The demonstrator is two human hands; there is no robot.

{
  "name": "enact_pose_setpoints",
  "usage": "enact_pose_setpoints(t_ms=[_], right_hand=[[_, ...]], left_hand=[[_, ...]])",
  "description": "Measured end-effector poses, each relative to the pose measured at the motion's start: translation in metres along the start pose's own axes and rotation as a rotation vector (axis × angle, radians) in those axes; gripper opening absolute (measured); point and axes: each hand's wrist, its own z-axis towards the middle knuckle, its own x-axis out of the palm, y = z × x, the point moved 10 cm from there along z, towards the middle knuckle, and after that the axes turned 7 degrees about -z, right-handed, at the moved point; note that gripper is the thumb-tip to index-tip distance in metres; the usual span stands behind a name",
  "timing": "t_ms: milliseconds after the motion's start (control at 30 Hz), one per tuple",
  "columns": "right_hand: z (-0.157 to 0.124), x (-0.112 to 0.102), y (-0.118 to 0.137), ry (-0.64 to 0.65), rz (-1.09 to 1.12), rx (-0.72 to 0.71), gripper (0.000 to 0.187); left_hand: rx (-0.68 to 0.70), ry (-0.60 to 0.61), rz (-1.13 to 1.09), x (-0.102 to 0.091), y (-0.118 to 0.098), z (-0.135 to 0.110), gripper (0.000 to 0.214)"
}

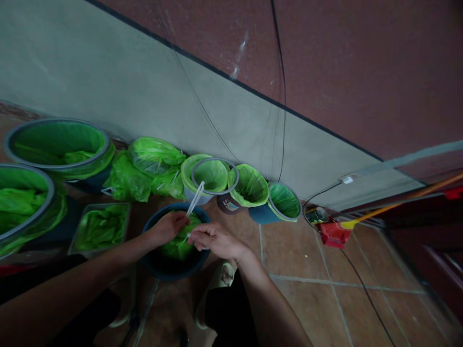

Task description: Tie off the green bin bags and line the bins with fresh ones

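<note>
A dark blue bucket (144,262) stands on the floor in front of me, with a green plastic garbage bag (177,249) bunched inside it. Above the bucket, my left hand (169,228) is closed in a pinch on a white drawstring (196,197), whose loop sticks up past the fingers. Close beside it, my right hand (213,239) is also closed at the bag's gathered top. A short bit of white string shows at its fingertips, the rest hidden by the fingers.
Bins with green liners (58,166) stand at left, near a clear tub (125,212) of green bags. Tied green bags (154,156) and smaller lined bins (249,185) line the wall. A grey ring (237,180) rests there. At right are a red dustpan (334,234) and cable (365,289).
</note>
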Motion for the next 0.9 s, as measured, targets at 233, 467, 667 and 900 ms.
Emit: enact_pose_setpoints(t_ms=[233, 467, 667, 900], right_hand=[[0.004, -0.009, 0.011, -0.081, 0.199, -0.051, 0.040], [0.018, -0.032, -0.008, -0.305, 0.388, -0.012, 0.044], [0.007, -0.051, -0.048, -0.607, 0.464, 0.171, 0.043], [0.007, -0.023, -0.054, -0.426, 0.153, 0.211, 0.035]], left_hand=[[0.066, 0.164, -0.030, 0.018, -0.015, -0.007, 0.036], [0.182, 0.442, 0.024, 0.039, -0.047, -0.028, 0.032], [0.070, 0.330, 0.037, 0.028, -0.031, -0.018, 0.054], [-0.099, 0.139, -0.220, 0.013, -0.013, -0.008, 0.041]])
